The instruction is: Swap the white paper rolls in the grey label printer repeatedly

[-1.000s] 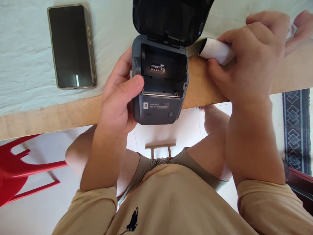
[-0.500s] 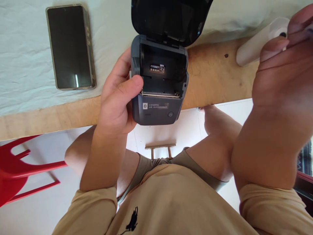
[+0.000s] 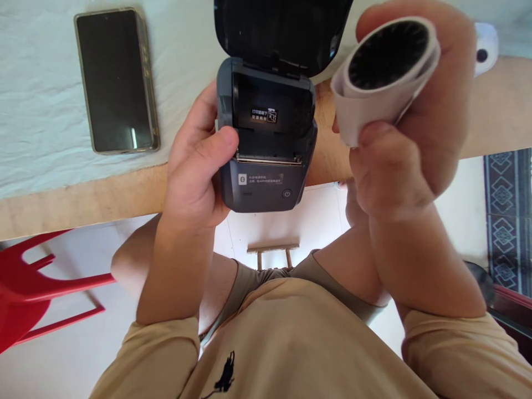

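Note:
My left hand is wrapped round the left side of a dark grey portable label printer, its thumb lying over the front edge. The printer's glossy black lid is swung up, baring a vacant paper bay with a small printed label inside. To the right of the printer, my right hand grips a white paper roll, tilted so that its dark, ridged end faces up. A loose edge of paper shows along the roll's side. Roll and printer are apart.
A smartphone in a clear case lies on the pale cloth at left. Partly hidden behind my right hand is a white object with a dark hole. The wooden table edge runs across; a red chair stands below left.
My right hand has come in from the far right and now shows the paper roll in its grip, close to the printer. The printer and left hand have shifted very slightly left.

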`<state>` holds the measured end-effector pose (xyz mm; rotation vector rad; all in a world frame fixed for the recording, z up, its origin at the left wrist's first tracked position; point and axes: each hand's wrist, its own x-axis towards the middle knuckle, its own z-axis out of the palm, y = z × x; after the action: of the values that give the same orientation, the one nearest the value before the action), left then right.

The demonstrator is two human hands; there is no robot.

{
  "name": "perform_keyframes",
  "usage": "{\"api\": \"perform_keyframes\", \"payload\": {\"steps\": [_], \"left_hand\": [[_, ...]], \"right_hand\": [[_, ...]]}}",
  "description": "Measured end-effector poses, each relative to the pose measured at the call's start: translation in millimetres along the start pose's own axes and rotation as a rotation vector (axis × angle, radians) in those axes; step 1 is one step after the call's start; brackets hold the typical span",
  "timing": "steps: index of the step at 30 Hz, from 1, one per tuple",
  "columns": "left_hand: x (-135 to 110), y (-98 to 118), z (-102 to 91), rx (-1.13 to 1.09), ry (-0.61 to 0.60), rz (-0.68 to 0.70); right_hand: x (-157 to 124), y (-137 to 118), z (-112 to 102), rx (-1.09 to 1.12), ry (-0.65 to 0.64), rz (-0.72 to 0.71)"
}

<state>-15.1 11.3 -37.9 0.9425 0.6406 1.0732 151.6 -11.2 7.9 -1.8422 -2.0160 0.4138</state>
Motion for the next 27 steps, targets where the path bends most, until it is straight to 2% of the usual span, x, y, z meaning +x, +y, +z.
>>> {"api": "perform_keyframes", "payload": {"steps": [9,12,17,22,24,27], "left_hand": [[-2.9,-1.4,-2.5,-0.048,-0.015,0.014],[-4.0,0.2,-2.4,-0.055,-0.014,0.027],[-4.5,0.4,-2.3,-0.076,0.014,0.019],[-5.0,-1.9,-2.6,-0.043,0.018,0.033],[-4.7,-3.5,-4.0,-0.034,0.013,0.046],[-3.9,-7.0,-7.4,-0.006,0.016,0.067]], "right_hand": [[6.4,21.9,11.4,0.213,-0.029,-0.148],[8.9,12.6,19.9,0.242,0.034,-0.231],[10.7,-7.9,31.6,0.184,0.180,-0.288],[7.0,-6.8,35.7,0.200,0.260,-0.346],[5.1,-3.1,37.5,0.213,0.249,-0.427],[2.6,2.5,42.0,0.227,0.162,-0.518]]}}
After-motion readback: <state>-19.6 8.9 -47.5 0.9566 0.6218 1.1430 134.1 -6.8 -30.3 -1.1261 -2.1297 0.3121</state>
